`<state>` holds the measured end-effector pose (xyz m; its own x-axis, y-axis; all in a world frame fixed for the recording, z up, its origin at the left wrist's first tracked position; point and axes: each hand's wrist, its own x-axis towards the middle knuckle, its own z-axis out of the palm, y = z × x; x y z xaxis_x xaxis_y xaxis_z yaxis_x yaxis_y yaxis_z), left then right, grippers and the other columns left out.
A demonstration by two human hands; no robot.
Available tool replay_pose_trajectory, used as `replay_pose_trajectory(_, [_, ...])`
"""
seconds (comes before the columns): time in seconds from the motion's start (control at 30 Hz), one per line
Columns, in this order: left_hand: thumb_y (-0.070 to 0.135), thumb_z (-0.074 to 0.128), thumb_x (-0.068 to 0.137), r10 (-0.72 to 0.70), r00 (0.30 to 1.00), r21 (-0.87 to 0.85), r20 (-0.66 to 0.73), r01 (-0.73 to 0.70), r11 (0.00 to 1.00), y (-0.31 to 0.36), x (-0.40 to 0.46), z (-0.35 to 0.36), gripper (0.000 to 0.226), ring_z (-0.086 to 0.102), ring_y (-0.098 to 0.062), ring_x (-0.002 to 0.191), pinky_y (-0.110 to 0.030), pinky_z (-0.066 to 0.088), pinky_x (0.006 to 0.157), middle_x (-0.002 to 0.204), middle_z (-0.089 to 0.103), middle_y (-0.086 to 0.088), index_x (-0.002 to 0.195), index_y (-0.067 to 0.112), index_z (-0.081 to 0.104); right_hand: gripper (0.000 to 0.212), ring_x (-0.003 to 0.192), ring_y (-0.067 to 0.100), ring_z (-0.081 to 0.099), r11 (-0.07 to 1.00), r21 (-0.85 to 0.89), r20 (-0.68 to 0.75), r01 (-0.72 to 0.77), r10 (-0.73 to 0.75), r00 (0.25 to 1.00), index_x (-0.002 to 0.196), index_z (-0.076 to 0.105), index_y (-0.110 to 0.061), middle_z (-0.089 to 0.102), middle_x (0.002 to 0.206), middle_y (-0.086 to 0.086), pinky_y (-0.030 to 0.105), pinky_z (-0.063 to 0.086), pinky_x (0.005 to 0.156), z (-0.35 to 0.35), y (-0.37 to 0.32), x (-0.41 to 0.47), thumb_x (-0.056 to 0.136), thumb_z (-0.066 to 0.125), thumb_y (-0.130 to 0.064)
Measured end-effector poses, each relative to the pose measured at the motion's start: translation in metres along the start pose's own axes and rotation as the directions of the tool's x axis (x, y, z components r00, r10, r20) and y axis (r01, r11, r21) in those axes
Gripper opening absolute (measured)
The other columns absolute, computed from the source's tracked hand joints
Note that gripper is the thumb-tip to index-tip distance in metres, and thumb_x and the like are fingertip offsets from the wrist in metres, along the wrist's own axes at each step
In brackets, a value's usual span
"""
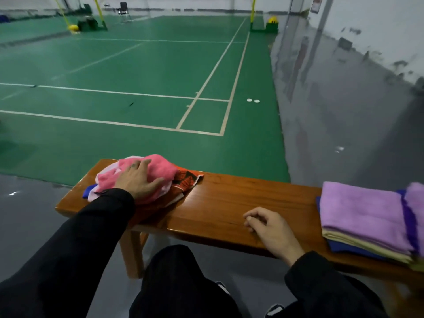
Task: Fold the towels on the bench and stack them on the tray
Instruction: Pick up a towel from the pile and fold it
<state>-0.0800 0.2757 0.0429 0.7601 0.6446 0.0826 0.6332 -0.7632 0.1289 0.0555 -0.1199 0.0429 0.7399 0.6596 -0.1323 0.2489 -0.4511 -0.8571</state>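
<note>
At the left end of the bench point(218, 203), the left hand point(137, 180) is lying on the pile of unfolded towels point(158, 171), fingers spread and nearly straight over the pink one on top, pressing rather than pinching it. Under the pile an orange patterned cloth point(188, 179) is sticking out toward the middle. This looks like the step of fetching the next towel: the hand will need to curl round one towel alone and draw it onto the bare wood in the middle. There the right hand point(268, 228) is resting, fingers loosely curled and holding nothing. At the right end the folded stack point(362, 216) is sitting with a lilac towel on top; the tray is probably beneath it, though I cannot make it out.
</note>
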Motion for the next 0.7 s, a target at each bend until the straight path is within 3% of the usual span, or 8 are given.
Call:
replay_pose_trajectory(0.07, [0.073, 0.053, 0.078, -0.043, 0.998, 0.070, 0.046, 0.040, 0.997, 0.000, 0.007, -0.002, 0.088, 0.056, -0.034, 0.126, -0.051, 0.035, 0.112, 0.138, 0.060, -0.016, 0.150, 0.024, 0.038, 0.015, 0.083, 0.005, 0.068, 1.000, -0.007, 0.020, 0.006, -0.005, 1.000, 0.093, 0.073, -0.034, 0.074, 0.089, -0.015, 0.028, 0.055, 0.077, -0.001, -0.003, -0.006, 0.100, 0.062, -0.028])
replay_pose_trajectory(0.23, [0.055, 0.053, 0.082, -0.003, 0.995, 0.135, 0.097, -0.010, 0.991, 0.021, 0.004, -0.021, 0.030, 0.064, -0.033, 0.100, -0.057, 0.038, 0.106, 0.101, 0.072, -0.008, 0.096, 0.031, 0.063, 0.014, 0.085, 0.006, 0.069, 1.000, -0.023, 0.023, 0.001, 0.000, 1.000, 0.095, 0.073, -0.033, 0.075, 0.090, -0.013, 0.034, 0.058, 0.082, -0.012, -0.002, -0.014, 0.100, 0.062, -0.029])
replay_pose_trajectory(0.3, [0.046, 0.053, 0.085, 0.035, 0.997, 0.051, -0.075, -0.031, 0.998, 0.029, 0.000, -0.030, 0.024, 0.064, -0.035, 0.093, -0.052, 0.047, 0.092, 0.095, 0.067, -0.012, 0.090, 0.023, 0.062, 0.014, 0.084, 0.006, 0.070, 1.000, -0.015, 0.006, 0.006, -0.006, 1.000, 0.095, 0.074, -0.032, 0.075, 0.090, -0.013, 0.035, 0.059, 0.081, -0.014, -0.006, -0.019, 0.100, 0.062, -0.028])
replay_pose_trajectory(0.37, [0.038, 0.049, 0.092, -0.026, 0.943, -0.251, -0.330, -0.062, 0.966, 0.045, -0.011, -0.050, 0.025, 0.059, -0.037, 0.083, -0.046, 0.047, 0.077, 0.088, 0.061, -0.016, 0.091, 0.014, 0.056, 0.013, 0.085, 0.007, 0.070, 0.999, 0.012, -0.005, 0.030, -0.030, 1.000, 0.096, 0.074, -0.033, 0.075, 0.091, -0.013, 0.035, 0.060, 0.081, -0.014, -0.012, -0.022, 0.100, 0.063, -0.028])
replay_pose_trajectory(0.43, [0.028, 0.048, 0.103, -0.179, 0.867, -0.553, -0.464, -0.126, 0.823, 0.069, -0.026, -0.079, 0.019, 0.055, -0.026, 0.077, -0.036, 0.043, 0.072, 0.084, 0.057, -0.010, 0.096, 0.010, 0.050, 0.012, 0.088, 0.008, 0.071, 0.994, 0.073, 0.005, 0.083, -0.084, 0.996, 0.101, 0.073, -0.033, 0.075, 0.095, -0.011, 0.033, 0.058, 0.083, -0.013, -0.024, -0.026, 0.101, 0.064, -0.026])
replay_pose_trajectory(0.53, [0.023, 0.042, 0.108, -0.275, 0.784, -0.745, -0.556, -0.324, 0.583, 0.108, -0.054, -0.126, 0.017, 0.048, 0.008, 0.068, -0.013, 0.037, 0.064, 0.080, 0.046, 0.008, 0.092, 0.018, 0.045, 0.018, 0.099, 0.010, 0.070, 0.960, 0.179, 0.037, 0.214, -0.224, 0.974, 0.115, 0.069, -0.032, 0.074, 0.106, -0.007, 0.032, 0.056, 0.090, -0.008, -0.042, -0.029, 0.100, 0.066, -0.024])
replay_pose_trajectory(0.6, [0.024, 0.041, 0.109, -0.267, 0.801, -0.821, -0.536, -0.420, 0.388, 0.131, -0.065, -0.147, 0.021, 0.043, 0.008, 0.066, -0.013, 0.037, 0.064, 0.081, 0.043, 0.010, 0.088, 0.026, 0.044, 0.036, 0.111, 0.007, 0.066, 0.920, 0.243, -0.005, 0.306, -0.314, 0.949, 0.130, 0.060, -0.035, 0.069, 0.118, -0.011, 0.029, 0.053, 0.094, -0.005, -0.059, -0.027, 0.098, 0.069, -0.022])
replay_pose_trajectory(0.7, [0.027, 0.048, 0.107, -0.190, 0.901, -0.921, -0.389, -0.373, 0.117, 0.165, -0.074, -0.163, 0.022, 0.044, -0.001, 0.068, -0.021, 0.039, 0.062, 0.081, 0.047, 0.008, 0.085, 0.026, 0.051, 0.087, 0.129, -0.001, 0.055, 0.850, 0.351, -0.097, 0.393, -0.384, 0.918, 0.154, 0.028, -0.045, 0.051, 0.143, -0.022, 0.020, 0.047, 0.105, -0.013, -0.088, -0.023, 0.085, 0.081, -0.042])
